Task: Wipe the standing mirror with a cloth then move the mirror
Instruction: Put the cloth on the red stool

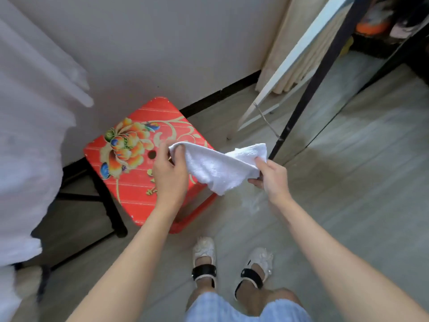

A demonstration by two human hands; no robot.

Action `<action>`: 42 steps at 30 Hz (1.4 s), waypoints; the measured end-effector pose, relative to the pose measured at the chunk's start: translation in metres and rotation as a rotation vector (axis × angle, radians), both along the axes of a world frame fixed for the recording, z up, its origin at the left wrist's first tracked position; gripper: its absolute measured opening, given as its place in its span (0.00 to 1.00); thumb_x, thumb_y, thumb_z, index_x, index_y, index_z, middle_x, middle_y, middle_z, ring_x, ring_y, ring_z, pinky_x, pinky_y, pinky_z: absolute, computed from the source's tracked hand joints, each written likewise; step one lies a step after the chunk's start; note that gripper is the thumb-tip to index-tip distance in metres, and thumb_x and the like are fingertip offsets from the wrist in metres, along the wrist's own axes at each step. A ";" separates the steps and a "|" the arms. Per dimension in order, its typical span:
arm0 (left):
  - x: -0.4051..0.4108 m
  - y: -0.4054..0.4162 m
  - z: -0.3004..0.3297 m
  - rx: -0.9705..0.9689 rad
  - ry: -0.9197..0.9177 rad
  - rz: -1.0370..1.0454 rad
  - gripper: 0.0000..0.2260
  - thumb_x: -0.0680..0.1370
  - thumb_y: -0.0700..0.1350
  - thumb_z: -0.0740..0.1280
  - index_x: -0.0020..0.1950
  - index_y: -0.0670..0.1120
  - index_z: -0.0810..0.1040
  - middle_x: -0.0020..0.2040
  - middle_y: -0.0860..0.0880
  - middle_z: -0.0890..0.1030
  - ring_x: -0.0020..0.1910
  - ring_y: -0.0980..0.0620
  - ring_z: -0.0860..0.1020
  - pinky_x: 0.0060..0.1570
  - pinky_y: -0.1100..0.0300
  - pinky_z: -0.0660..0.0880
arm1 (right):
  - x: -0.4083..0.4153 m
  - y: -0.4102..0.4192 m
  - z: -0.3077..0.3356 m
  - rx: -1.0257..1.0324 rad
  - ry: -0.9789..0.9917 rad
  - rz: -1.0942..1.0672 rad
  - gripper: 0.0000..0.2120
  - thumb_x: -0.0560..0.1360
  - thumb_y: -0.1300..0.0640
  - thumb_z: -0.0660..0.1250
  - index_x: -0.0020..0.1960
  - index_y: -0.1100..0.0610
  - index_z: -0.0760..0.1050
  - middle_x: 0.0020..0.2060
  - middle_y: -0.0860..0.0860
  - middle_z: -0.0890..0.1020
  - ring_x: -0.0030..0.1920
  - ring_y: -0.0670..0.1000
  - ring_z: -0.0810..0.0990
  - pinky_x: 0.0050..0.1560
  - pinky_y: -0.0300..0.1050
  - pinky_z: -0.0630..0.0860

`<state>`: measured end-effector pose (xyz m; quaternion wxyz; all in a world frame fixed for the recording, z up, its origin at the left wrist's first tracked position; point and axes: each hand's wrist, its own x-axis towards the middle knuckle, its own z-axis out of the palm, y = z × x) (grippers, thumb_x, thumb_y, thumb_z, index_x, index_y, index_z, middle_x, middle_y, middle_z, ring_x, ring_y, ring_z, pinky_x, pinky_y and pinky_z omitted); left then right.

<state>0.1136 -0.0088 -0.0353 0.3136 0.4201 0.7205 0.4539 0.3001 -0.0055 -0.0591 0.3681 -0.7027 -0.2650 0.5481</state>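
Both hands are up on the white cloth [216, 166], stretched between them above the red flowered stool [137, 163]. Left hand [168, 173] pinches the cloth's left end, fingers curled over the hem; right hand [271, 176] grips the right end, thumb on top. The standing mirror [362, 89] leans at the right, black frame foot on the floor [348, 205], just beyond the right hand.

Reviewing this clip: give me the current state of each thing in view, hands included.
white cloth: held stretched between both hands, off the stool.
left hand: pinches the cloth's left end.
right hand: grips the cloth's right end.
standing mirror: upright, leaning back, untouched.
red stool: standing on the floor, nothing on it.
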 end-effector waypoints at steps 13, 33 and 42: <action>-0.142 0.049 -0.017 -0.725 0.254 -0.015 0.11 0.75 0.42 0.63 0.34 0.44 0.67 0.33 0.44 0.70 0.36 0.44 0.70 0.35 0.56 0.63 | -0.098 0.102 0.019 -0.349 -0.650 0.690 0.14 0.70 0.54 0.57 0.43 0.57 0.80 0.41 0.55 0.82 0.45 0.57 0.80 0.48 0.45 0.72; -0.077 0.082 0.104 -0.552 0.286 -0.527 0.23 0.79 0.49 0.58 0.73 0.46 0.61 0.72 0.44 0.65 0.69 0.44 0.64 0.65 0.49 0.66 | -0.090 0.108 0.148 -0.172 -0.398 0.657 0.18 0.78 0.58 0.54 0.58 0.70 0.72 0.51 0.63 0.80 0.45 0.56 0.74 0.45 0.46 0.71; -0.046 0.141 0.273 -0.242 0.368 -0.642 0.17 0.79 0.46 0.58 0.68 0.44 0.69 0.65 0.45 0.74 0.64 0.47 0.72 0.63 0.55 0.68 | -0.062 0.136 0.333 0.096 -0.903 0.891 0.17 0.78 0.56 0.51 0.58 0.57 0.75 0.58 0.55 0.78 0.59 0.58 0.75 0.60 0.50 0.74</action>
